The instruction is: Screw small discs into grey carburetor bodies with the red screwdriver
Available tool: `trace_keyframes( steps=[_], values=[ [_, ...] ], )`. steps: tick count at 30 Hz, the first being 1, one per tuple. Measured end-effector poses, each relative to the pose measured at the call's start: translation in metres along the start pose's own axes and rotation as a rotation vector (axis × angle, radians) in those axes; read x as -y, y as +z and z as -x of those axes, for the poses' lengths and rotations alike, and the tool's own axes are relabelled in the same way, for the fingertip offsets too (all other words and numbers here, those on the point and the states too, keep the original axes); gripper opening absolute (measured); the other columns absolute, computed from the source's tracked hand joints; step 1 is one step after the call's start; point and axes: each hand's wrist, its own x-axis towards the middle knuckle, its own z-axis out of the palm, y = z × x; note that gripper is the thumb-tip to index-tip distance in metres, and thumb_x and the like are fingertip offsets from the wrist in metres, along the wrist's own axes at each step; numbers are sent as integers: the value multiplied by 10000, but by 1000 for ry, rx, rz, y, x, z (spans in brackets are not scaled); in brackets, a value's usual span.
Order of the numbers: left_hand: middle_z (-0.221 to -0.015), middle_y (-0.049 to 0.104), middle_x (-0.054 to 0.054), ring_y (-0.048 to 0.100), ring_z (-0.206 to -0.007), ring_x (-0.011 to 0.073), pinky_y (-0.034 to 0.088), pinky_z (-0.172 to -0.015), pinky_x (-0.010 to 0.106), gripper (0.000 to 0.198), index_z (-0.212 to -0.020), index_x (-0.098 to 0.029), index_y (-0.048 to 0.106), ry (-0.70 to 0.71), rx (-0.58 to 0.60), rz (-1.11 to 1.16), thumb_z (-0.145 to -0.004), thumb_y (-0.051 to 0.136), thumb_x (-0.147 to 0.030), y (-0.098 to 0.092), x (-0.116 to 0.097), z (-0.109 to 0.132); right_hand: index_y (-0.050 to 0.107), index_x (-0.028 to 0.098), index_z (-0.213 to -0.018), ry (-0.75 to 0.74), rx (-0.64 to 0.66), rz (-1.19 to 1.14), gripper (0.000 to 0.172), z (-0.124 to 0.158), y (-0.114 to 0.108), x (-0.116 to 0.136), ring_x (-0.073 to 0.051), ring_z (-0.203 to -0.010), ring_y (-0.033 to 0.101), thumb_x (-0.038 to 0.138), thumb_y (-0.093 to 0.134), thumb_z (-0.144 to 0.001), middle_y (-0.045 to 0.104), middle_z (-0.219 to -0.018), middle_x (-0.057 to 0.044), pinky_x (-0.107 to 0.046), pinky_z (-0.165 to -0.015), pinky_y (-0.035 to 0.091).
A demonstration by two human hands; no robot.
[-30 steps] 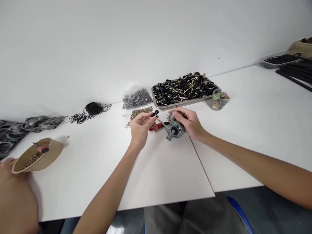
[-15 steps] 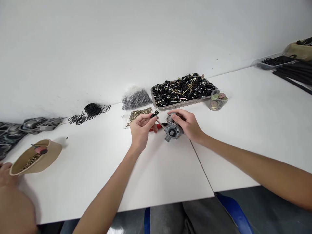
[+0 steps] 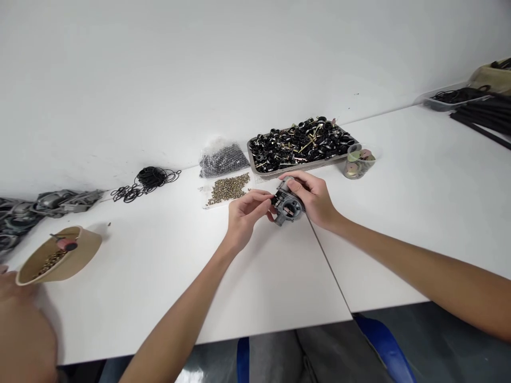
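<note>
A grey metal carburetor body (image 3: 282,217), its round bore facing me, is gripped at its top and right side by my right hand (image 3: 313,197). My left hand (image 3: 247,215) is closed in a pinch at the carburetor's left side, on a small black-headed metal shaft (image 3: 275,200). The black head sits close against the body, and a strip of metal shows across the bore. My left fingers partly cover the head.
Behind my hands lie a metal tray (image 3: 279,173) of black-headed parts, a bag of dark pieces (image 3: 223,160) and brass bits (image 3: 229,188). A clear cup (image 3: 358,162) holds discs. A tan bowl (image 3: 85,250) and another person's arm (image 3: 26,330) are at left.
My left hand has moved right, bringing the black-headed shaft from beside the carburetor up against its side. A metal strip now shows in the bore. The red-handled tool seen before is out of sight.
</note>
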Motion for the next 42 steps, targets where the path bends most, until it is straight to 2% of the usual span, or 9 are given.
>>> trace_keyframes(
  steps=[6, 12, 19, 25, 28, 32, 36, 38, 42],
  values=[
    [-845, 666, 54, 647, -598, 136, 551, -563, 305, 123, -723, -146, 730, -79, 28, -31, -754, 761, -260, -8, -6, -3, 670, 132, -1019, 12, 56, 5, 310, 2, 1, 2, -93, -690, 526, 403, 602, -884, 616, -790, -24, -214, -632, 408],
    [-695, 680, 40, 623, -559, 122, 527, -566, 279, 168, -842, -154, 748, -121, 76, -229, -748, 770, -291, -18, -17, -7, 664, 120, -1026, 14, 98, -9, 305, 2, 1, 5, -87, -679, 524, 383, 603, -884, 625, -804, -30, -211, -614, 402],
    [-700, 688, 40, 604, -542, 103, 511, -548, 259, 126, -788, -152, 763, -53, 83, -325, -729, 775, -263, -19, -19, -10, 667, 121, -1011, 22, 110, 4, 293, -1, 0, 1, -95, -699, 537, 373, 605, -874, 635, -815, -34, -217, -630, 408],
    [-702, 694, 50, 609, -547, 115, 507, -552, 269, 168, -802, -145, 758, -86, 113, -348, -726, 773, -294, -21, -21, -8, 681, 114, -1011, 54, 166, 29, 325, -4, -2, 2, -102, -712, 544, 398, 604, -872, 641, -820, -43, -221, -637, 408],
    [-687, 685, 43, 612, -572, 126, 515, -587, 283, 198, -864, -155, 744, -72, 66, -373, -771, 727, -329, -25, -20, -9, 694, 111, -985, 83, 276, 27, 328, -6, -4, 8, -97, -706, 541, 406, 608, -869, 645, -825, -45, -217, -628, 405],
    [-832, 681, 55, 624, -758, 155, 517, -726, 314, 144, -891, -192, 724, 167, -51, -718, -812, 666, -298, -32, -10, -13, 697, 112, -969, 187, 547, -34, 336, -2, -2, 16, -88, -686, 543, 420, 594, -883, 646, -815, -42, -209, -609, 406],
    [-969, 647, 112, 572, -948, 234, 482, -844, 398, 211, -1005, -179, 707, 363, 124, -1125, -824, 642, -263, -32, 6, -12, 705, 116, -956, 234, 783, -38, 329, 4, 3, 19, -102, -727, 577, 421, 601, -887, 658, -834, -52, -213, -640, 443],
    [-1001, 629, 130, 547, -969, 253, 474, -849, 414, 248, -1056, -164, 689, 358, 189, -1215, -832, 635, -256, -31, 12, -11, 708, 127, -969, 224, 867, -14, 309, 7, 4, 19, -99, -725, 574, 405, 596, -894, 661, -834, -46, -208, -634, 442],
    [-1015, 613, 125, 532, -982, 256, 472, -870, 420, 269, -1099, -163, 663, 305, 180, -1301, -854, 614, -261, -31, 17, -10, 714, 153, -1007, 165, 974, 28, 298, 9, 5, 19, -88, -714, 565, 384, 539, -934, 668, -851, -36, -198, -614, 428]
  ],
)
